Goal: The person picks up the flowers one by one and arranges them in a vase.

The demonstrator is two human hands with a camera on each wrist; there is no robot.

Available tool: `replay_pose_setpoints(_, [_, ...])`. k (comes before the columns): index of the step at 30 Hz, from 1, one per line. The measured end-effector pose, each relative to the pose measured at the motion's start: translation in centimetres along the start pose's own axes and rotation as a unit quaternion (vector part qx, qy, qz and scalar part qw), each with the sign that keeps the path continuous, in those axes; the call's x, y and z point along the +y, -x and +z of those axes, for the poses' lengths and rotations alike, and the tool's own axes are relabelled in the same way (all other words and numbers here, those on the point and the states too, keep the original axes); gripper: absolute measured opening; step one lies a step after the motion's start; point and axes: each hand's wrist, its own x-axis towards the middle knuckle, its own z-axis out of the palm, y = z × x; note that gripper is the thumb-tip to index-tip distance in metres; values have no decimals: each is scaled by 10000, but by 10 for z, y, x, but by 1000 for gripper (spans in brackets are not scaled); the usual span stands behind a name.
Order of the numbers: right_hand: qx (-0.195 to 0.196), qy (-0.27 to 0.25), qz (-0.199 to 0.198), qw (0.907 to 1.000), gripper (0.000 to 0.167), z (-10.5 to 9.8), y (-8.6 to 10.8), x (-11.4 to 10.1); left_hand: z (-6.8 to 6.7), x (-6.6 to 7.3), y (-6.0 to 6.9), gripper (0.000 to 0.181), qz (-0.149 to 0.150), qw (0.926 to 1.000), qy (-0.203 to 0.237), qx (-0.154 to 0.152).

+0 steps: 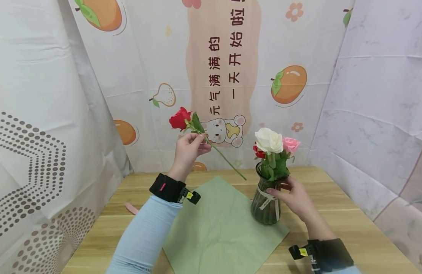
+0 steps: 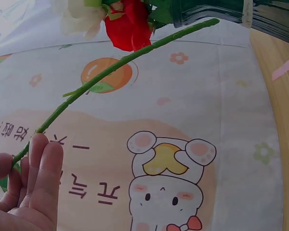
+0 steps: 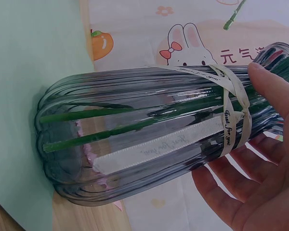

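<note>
My left hand pinches the green stem of a red rose between thumb and fingers, held up over the back of the table. The bloom points up left, and the bare stem end slants down right, left of the vase mouth. My right hand grips the ribbed dark glass vase near its neck, thumb in front. In the vase stand a white rose, a pink rose and a red flower. A printed ribbon is tied round it; stems show through the glass.
A sheet of green paper lies on the wooden table, with the vase at its right side. A pink strip lies left of the paper, partly behind the left sleeve. Printed cloth hangs behind and at both sides.
</note>
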Motion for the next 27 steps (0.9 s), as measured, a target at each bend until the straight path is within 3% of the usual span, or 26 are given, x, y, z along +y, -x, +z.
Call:
replay_pose_setpoints(8, [6,17,-22,10000,75,0,1,-1,2,8,-2,31,111,9998,106,-93])
replay_pose_setpoints(16, [12,32,-3,10000,75,0,0,0,11,16,-4,35,167,9986,506,-26])
replay_pose_setpoints(20, [10,73,5,10000,76,0,-1,0,16,18,-6,33,110,9974,706,-15])
replay_pose_setpoints(27, [-13,64,36,10000,76,0,0,0,21,15,-7,31,41,9979,650,-66])
